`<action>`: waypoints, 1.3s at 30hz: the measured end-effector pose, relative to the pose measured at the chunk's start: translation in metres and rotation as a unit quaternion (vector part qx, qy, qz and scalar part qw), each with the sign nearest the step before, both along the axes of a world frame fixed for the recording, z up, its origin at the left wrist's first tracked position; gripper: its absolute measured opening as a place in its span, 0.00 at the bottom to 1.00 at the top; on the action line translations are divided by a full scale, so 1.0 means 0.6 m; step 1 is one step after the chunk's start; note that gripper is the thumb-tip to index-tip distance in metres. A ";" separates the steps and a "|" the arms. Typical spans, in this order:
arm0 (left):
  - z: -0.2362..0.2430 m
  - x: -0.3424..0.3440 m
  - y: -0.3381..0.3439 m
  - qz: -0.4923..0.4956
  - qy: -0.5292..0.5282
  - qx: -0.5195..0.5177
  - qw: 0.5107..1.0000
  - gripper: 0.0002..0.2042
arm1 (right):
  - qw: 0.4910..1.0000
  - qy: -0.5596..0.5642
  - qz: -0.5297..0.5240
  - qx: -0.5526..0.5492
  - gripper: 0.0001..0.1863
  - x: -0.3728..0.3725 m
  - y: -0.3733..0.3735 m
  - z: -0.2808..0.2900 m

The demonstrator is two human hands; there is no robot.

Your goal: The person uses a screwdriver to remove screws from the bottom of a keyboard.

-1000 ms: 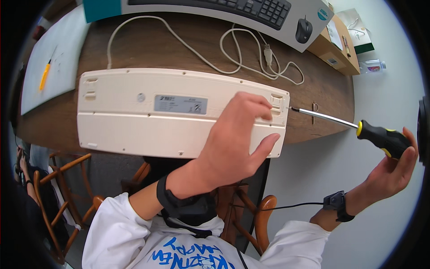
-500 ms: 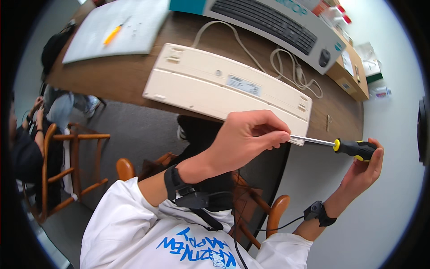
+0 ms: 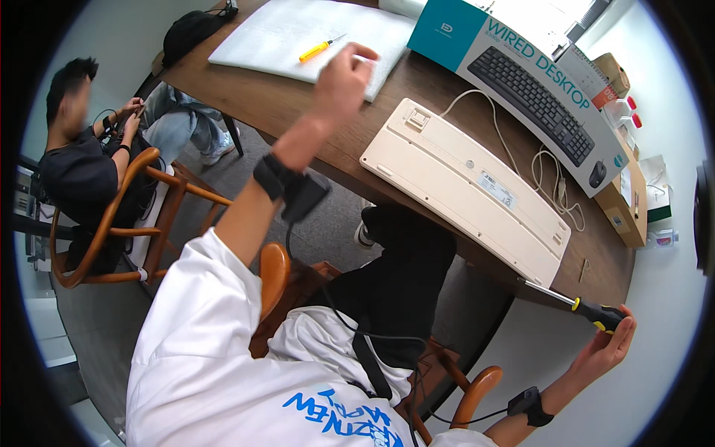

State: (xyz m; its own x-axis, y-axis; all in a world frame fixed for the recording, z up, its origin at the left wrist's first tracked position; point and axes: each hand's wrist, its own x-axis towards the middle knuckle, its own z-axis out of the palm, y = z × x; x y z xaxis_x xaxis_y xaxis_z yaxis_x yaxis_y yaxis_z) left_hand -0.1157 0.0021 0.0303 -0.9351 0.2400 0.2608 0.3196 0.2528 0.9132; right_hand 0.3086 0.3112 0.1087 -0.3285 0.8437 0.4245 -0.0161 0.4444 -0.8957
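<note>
My right hand (image 3: 611, 339) grips the black-and-yellow handle of a screwdriver (image 3: 555, 294) beyond the table's right front edge. Its shaft points left, with the tip beside the near right corner of an upturned cream keyboard (image 3: 454, 190), whose underside and label face up. My left hand (image 3: 339, 86) is raised at the near edge of a white foam sheet (image 3: 253, 48), fingers curled in; whatever they may pinch is too small to make out. Just past that hand, a yellow-handled screwdriver (image 3: 316, 51) lies on the foam.
A keyboard box (image 3: 447, 37) stands behind the keyboard, whose cable (image 3: 555, 175) lies coiled between them. At the right are a cardboard box (image 3: 629, 208) and a small metal piece (image 3: 585, 270) on the table. A seated person (image 3: 86, 164) and wooden chair (image 3: 112, 231) are at left.
My left hand has left the screwdriver's tip and swung far left to the foam sheet. My right hand still holds the screwdriver. The view has shifted left.
</note>
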 end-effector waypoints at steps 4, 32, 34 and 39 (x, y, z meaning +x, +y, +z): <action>-0.059 -0.143 -0.043 0.079 0.043 -0.153 0.984 0.11 | 1.000 -0.027 -0.011 -0.004 0.15 0.023 0.002 -0.004; -0.093 0.114 -0.106 -0.168 0.183 -0.162 0.955 0.22 | 0.966 -0.052 0.144 0.208 0.16 -0.334 -0.228 0.011; -0.091 0.107 -0.107 -0.179 0.139 -0.165 0.960 0.22 | 0.954 -0.076 0.155 0.245 0.13 -0.362 -0.247 0.009; -0.102 0.105 -0.106 -0.174 0.151 -0.151 0.961 0.21 | 0.940 -0.079 0.174 0.284 0.13 -0.405 -0.259 -0.002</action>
State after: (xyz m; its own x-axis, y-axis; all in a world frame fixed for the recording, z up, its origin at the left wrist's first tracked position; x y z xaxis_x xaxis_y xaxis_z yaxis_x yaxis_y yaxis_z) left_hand -0.0527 -0.0617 -0.0309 -0.6772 0.6322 0.3765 0.6712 0.3211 0.6682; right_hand 0.0655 0.1559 0.1075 -0.6395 0.3256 0.6965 -0.1353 0.8441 -0.5188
